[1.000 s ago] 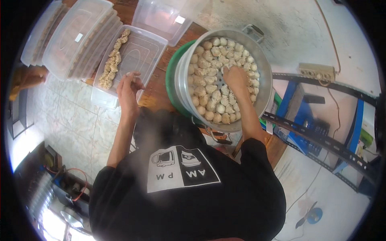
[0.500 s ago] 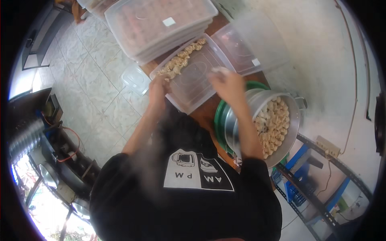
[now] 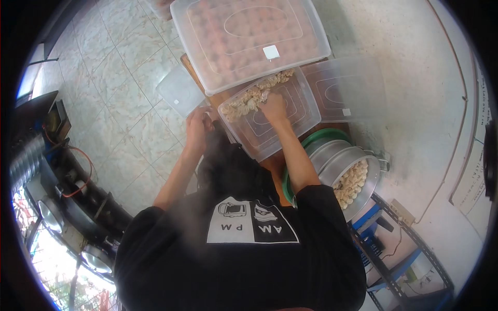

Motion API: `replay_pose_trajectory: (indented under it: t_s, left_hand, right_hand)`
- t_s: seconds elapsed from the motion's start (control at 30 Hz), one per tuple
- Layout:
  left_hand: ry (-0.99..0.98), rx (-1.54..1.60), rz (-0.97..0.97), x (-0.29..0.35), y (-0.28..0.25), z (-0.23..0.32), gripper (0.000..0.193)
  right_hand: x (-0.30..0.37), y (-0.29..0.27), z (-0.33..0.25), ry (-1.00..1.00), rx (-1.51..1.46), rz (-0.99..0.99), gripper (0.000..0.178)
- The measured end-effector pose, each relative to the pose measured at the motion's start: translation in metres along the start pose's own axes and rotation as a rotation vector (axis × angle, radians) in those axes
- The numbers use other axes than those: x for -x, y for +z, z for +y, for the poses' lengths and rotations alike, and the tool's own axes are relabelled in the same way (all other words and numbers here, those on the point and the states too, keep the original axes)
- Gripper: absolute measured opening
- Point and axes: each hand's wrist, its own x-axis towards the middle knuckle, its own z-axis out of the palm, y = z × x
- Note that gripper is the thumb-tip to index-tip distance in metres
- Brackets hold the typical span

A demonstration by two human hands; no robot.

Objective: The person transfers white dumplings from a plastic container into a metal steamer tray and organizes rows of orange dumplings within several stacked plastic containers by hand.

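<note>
Looking down past our black shirt, we find our right hand resting inside the open clear tray, fingers curled down onto the near end of the row of pale dumplings. Whether those fingers pinch a dumpling or merely press on the row we cannot tell, since the knuckles hide the tips. From that hand the row runs toward ten o'clock on one side and toward one o'clock on the other, so its long axis lies slantwise along the tray's far wall; bare tray floor lies at five o'clock from the hand.

Our left hand sits at the tray's near left corner, at about eight o'clock from the right hand, fingers bent around the rim; the grip itself is blurred. The right hand is clearly the nearer one to the dumplings.

At four o'clock, well apart, the metal steamer pot holds more dumplings. Farther out, at twelve o'clock, a lidded tray lies just beyond the open one.
</note>
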Motion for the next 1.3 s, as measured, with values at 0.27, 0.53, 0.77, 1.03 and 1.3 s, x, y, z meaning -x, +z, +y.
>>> replay_pose_trajectory:
  t_s: [0.27, 0.53, 0.77, 1.03, 1.3]
  left_hand:
    - [-0.002, -0.054, -0.236, -0.024, 0.050, 0.012, 0.028]
    - [-0.159, 0.074, -0.369, 0.007, 0.130, 0.009, 0.036]
    - [-0.186, 0.298, -0.599, 0.060, 0.183, -0.017, 0.039]
    - [0.430, -0.256, -0.820, 0.172, 0.236, -0.091, 0.066]
    - [0.342, -0.281, -0.800, 0.206, 0.257, -0.157, 0.062]
  right_hand:
    - [0.003, 0.002, 0.031, 0.137, -0.061, 0.105, 0.020]
    - [0.095, -0.089, -0.083, -0.152, -0.313, 0.342, 0.016]
    - [0.174, -0.107, -0.050, 0.389, -0.480, 0.544, 0.037]
    - [0.241, -0.134, 0.007, 0.345, -0.641, 0.732, 0.054]
    - [0.382, -0.212, 0.195, 0.515, -0.014, 0.897, 0.054]
